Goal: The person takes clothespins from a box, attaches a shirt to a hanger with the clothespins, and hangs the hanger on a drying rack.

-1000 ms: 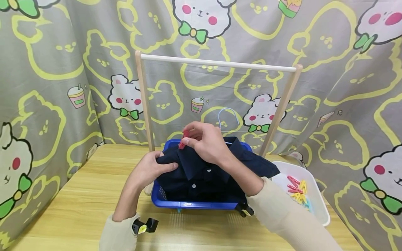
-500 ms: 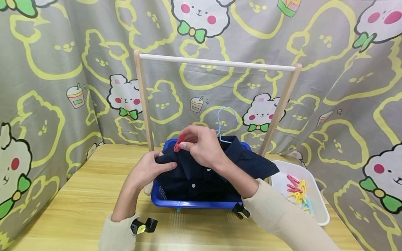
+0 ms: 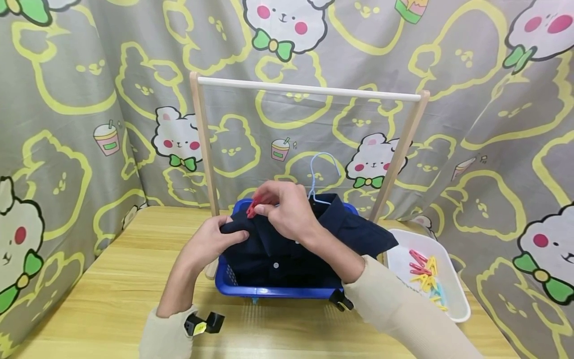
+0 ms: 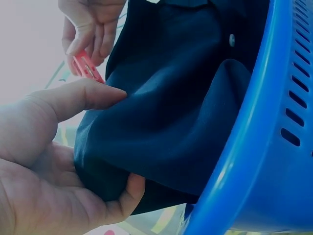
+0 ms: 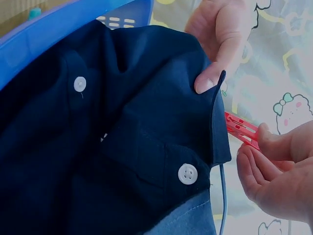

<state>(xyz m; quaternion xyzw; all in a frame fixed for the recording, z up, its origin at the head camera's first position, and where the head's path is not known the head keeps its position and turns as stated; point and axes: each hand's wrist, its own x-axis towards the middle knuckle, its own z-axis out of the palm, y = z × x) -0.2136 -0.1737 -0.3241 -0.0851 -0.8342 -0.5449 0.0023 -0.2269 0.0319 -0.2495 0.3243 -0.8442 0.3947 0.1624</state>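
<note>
A dark navy shirt (image 3: 287,244) lies draped over a blue basket (image 3: 269,290) on the wooden tabletop (image 3: 103,294), with its collar and shoulders spilling past the basket's rim. The cloth is plain and matte, with small white buttons down the front, and a pale blue hanger (image 3: 324,174) rises out of the collar opening.

The left hand (image 3: 214,242) grips the shirt's shoulder edge, thumb on top and fingers curled beneath the fold, as the left wrist view shows clearly (image 4: 63,161). The right hand (image 3: 287,209) pinches a red clothespin (image 3: 253,206) between thumb and fingertips, holding it right at the same edge of cloth, just beside the left thumb. In the right wrist view the clothespin (image 5: 242,129) sits against the dark seam, though whether it bites the fabric cannot be told.

Behind the basket stands a wooden rack (image 3: 309,90) with a pale crossbar. To the right of the basket sits a white tub (image 3: 453,286) holding pink, yellow and blue pegs (image 3: 425,279). A cartoon-printed curtain (image 3: 80,99) hangs all around.
</note>
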